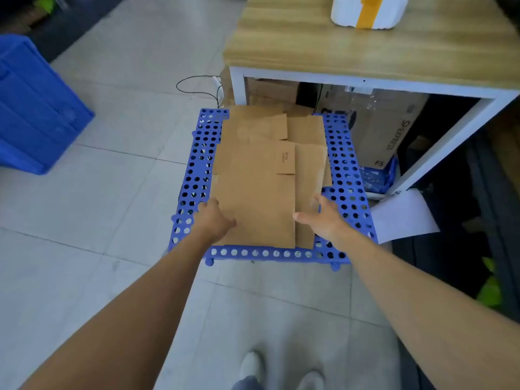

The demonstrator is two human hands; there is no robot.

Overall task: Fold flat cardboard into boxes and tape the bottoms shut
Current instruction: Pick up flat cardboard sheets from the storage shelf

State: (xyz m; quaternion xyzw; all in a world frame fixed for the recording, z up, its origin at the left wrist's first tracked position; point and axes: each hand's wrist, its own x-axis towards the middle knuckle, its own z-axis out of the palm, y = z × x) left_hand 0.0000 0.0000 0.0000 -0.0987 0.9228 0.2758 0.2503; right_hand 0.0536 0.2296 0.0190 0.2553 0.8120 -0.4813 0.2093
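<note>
Reaching down to a loose stack of flat cardboard sheets (308, 130) on a blue perforated plastic pallet (342, 170).
The left hand (215, 218) pinches the top sheet (261, 198) at its left edge, thumb above, fingertips hidden; the right hand (323, 218) rests spread at its right edge. A wood-topped table (309, 52) and printed cartons (388, 130) crowd behind, blurred.

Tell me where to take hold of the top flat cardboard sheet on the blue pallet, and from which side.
Grip the top cardboard sheet by its two long edges at the near end, coming in from left and right. It lies flat on the stack, so only its edges offer purchase; the left hand and right hand flank that end.
</note>
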